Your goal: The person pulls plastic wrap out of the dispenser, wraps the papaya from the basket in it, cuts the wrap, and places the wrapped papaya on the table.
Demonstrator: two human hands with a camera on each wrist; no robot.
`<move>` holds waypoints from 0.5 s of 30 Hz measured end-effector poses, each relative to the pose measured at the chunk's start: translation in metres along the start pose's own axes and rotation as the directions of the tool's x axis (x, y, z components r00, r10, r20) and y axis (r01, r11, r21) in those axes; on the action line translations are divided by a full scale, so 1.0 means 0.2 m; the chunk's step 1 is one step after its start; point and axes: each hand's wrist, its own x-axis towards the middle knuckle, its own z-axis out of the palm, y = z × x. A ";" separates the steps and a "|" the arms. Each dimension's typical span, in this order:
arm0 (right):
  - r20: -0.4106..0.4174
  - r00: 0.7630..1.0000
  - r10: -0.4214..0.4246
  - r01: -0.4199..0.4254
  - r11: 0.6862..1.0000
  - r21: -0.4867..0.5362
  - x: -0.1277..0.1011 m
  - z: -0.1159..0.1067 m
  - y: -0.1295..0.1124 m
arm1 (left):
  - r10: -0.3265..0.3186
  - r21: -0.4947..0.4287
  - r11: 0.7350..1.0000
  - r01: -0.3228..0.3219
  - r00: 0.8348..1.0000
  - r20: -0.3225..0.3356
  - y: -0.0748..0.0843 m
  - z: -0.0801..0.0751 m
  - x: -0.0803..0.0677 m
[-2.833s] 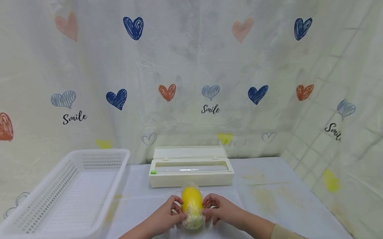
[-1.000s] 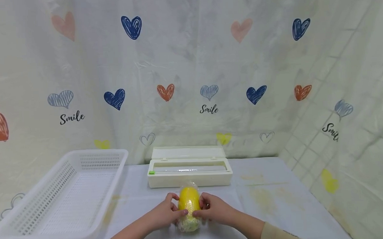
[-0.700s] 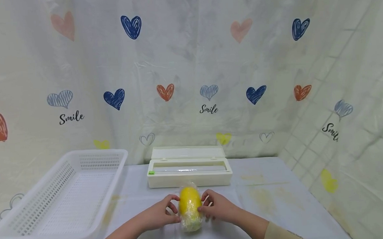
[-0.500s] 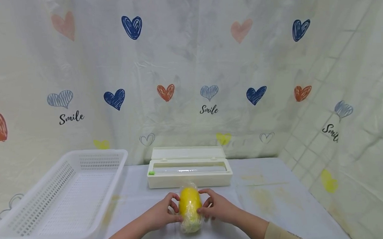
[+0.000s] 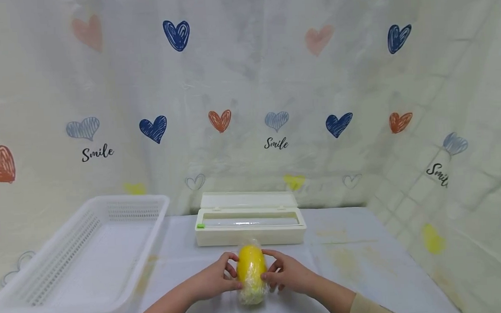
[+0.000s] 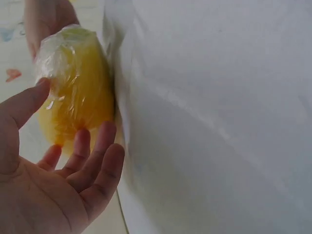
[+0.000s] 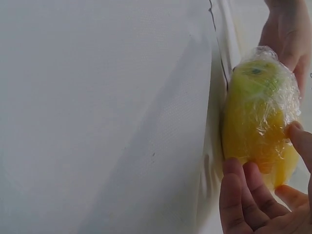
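Note:
A yellow oval fruit [image 5: 251, 269] wrapped in clear cling film lies on the white-covered table [image 5: 353, 263], close to the front edge. My left hand [image 5: 233, 276] holds its left side and my right hand [image 5: 270, 272] holds its right side. In the left wrist view the thumb [image 6: 27, 102] and curled fingers [image 6: 95, 151] cup the wrapped fruit [image 6: 73, 90]. In the right wrist view the fingers [image 7: 246, 192] and thumb [image 7: 301, 139] curl round the fruit [image 7: 256, 122], and crinkled film bunches at its end.
A cream cling-film dispenser box [image 5: 250, 219] with its lid open stands just behind the fruit. A white perforated basket [image 5: 125, 253] sits at the left of the table. A curtain printed with hearts hangs behind and to the right.
Both hands have stayed on the wrapped fruit, and their fingers have shifted slightly over the film. The fruit is in nearly the same spot.

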 end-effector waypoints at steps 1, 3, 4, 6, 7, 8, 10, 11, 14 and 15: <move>-0.003 1.000 0.004 -0.004 1.000 -0.003 0.00 0.00 0.00 | 0.001 0.004 1.000 -0.001 1.000 -0.010 0.01 0.01 0.00; -0.003 1.000 0.014 -0.014 1.000 -0.004 -0.01 0.00 -0.01 | -0.001 0.019 1.000 0.002 1.000 -0.029 0.01 0.02 0.01; -0.004 1.000 0.018 -0.018 1.000 -0.004 -0.01 0.01 -0.01 | -0.003 0.022 1.000 0.004 0.999 -0.032 0.01 0.02 0.01; -0.008 1.000 0.025 -0.025 1.000 -0.010 -0.01 0.01 -0.01 | -0.013 0.028 1.000 0.014 0.999 -0.035 0.01 0.02 0.00; -0.011 1.000 0.025 -0.025 1.000 -0.014 -0.01 0.01 -0.01 | -0.022 0.035 0.999 0.023 0.999 -0.037 0.01 0.02 -0.01; -0.015 1.000 0.025 -0.025 0.999 -0.021 -0.01 0.02 -0.01 | -0.028 0.039 0.999 0.030 0.999 -0.041 0.01 0.01 -0.02; -0.026 1.000 0.014 -0.015 0.999 -0.033 -0.01 0.02 0.00 | -0.047 0.053 0.997 0.050 0.997 -0.055 0.02 0.01 -0.04; -0.034 0.999 0.007 -0.008 0.999 -0.039 -0.01 0.02 0.00 | -0.054 0.064 0.996 0.058 0.996 -0.066 0.03 0.01 -0.06; -0.062 0.998 -0.023 0.019 0.997 -0.072 -0.01 0.02 0.00 | -0.062 0.104 0.992 0.073 0.992 -0.107 0.05 0.02 -0.11; -0.077 0.997 -0.030 0.024 0.996 -0.086 -0.02 0.02 0.00 | -0.060 0.120 0.990 0.075 0.991 -0.120 0.06 0.02 -0.12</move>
